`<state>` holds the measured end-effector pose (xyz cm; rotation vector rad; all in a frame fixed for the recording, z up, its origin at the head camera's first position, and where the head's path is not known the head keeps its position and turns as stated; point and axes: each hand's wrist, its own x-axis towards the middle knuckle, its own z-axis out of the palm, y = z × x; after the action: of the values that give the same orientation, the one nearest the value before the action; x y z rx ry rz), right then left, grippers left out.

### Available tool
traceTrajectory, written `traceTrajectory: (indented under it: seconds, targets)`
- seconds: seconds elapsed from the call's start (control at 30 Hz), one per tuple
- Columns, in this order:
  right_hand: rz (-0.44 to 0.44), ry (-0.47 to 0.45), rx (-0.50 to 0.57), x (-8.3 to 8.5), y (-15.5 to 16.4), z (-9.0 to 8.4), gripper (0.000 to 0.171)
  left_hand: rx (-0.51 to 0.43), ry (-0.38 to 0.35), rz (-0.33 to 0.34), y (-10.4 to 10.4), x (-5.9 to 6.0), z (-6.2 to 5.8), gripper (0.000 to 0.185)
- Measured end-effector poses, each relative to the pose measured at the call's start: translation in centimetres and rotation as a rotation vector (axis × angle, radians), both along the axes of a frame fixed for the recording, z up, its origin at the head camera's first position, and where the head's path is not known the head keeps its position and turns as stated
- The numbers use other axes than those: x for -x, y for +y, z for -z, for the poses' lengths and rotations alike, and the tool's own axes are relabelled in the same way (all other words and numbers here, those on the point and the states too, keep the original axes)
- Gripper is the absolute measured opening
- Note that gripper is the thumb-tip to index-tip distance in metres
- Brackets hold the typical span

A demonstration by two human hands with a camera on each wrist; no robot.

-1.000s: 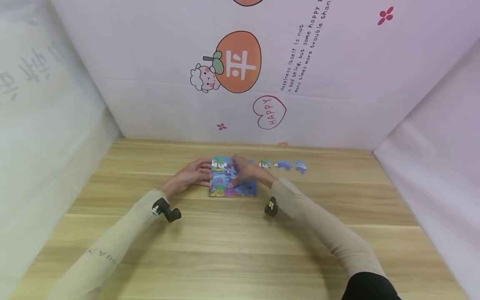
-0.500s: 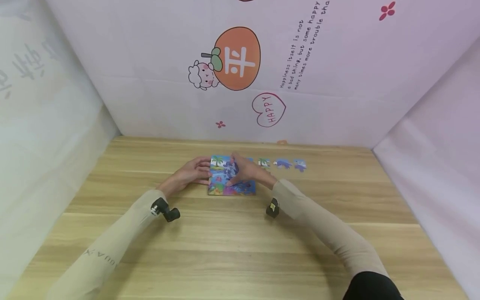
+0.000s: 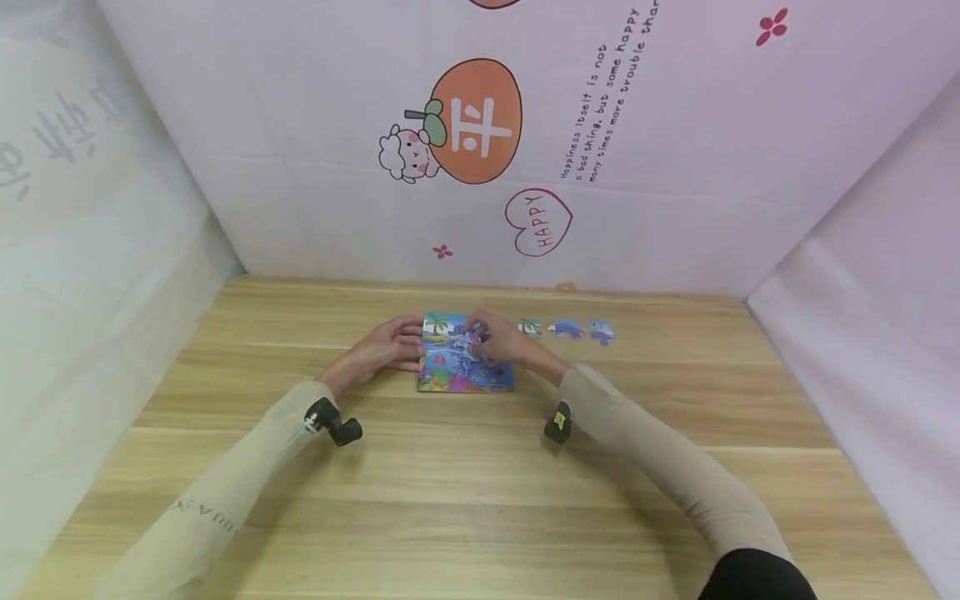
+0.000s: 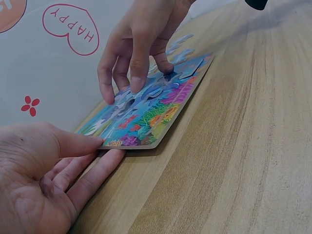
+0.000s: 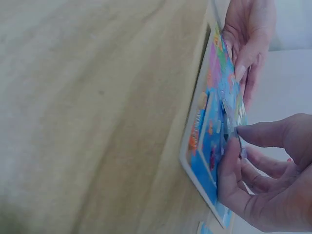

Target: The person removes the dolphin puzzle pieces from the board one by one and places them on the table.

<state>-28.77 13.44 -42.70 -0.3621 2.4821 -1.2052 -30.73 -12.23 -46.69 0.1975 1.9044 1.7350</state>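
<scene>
A jigsaw puzzle board [image 3: 465, 384] with a colourful sea picture lies flat on the wooden table. My left hand [image 3: 385, 343] holds its left edge; the thumb [image 4: 87, 142] is on the upper side of that edge and the index finger is bent against it from below. Over the middle of the board, my right hand [image 3: 501, 337] has its fingers curled down and pinches a bluish puzzle piece [image 3: 462, 342] between thumb and fingertips. The fingers partly cover that piece. In the right wrist view, the right hand [image 5: 270, 170] hides the board's far middle.
Right of the board, a loose palm-tree piece [image 3: 528, 327], a dolphin piece [image 3: 566, 328] and another bluish piece [image 3: 601, 331] lie in a row. A printed white cloth [image 3: 337, 217] stands along the table's back edge.
My right hand shifts slightly right and its fingers draw closer together, showing more of the board's middle. The left hand stays at the board's left edge.
</scene>
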Motion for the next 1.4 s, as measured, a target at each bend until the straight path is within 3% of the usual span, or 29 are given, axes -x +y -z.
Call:
traceTrajectory:
  seconds: [0.27,0.53,0.93,1.2,1.4]
  targets:
    - [0.083,0.019,0.143,-0.1,0.2,0.8,0.035,0.011,0.007,-0.003,0.1,-0.2,-0.2,0.074]
    - [0.124,-0.085,0.292,-0.1,0.7,0.8,0.026,0.010,0.004,-0.009,0.3,-0.3,-0.2,0.073]
    - [0.143,-0.212,0.360,-0.1,2.1,1.0,0.030,0.022,0.017,-0.001,-0.3,-0.7,0.0,0.073]
    - [0.199,-0.206,0.339,-0.2,4.0,-0.1,0.032,0.017,0.016,0.001,0.2,-0.5,-0.2,0.074]
    - [0.151,-0.159,0.375,-0.2,5.4,-0.5,0.026,0.025,0.022,-0.005,0.2,-0.3,0.0,0.073]
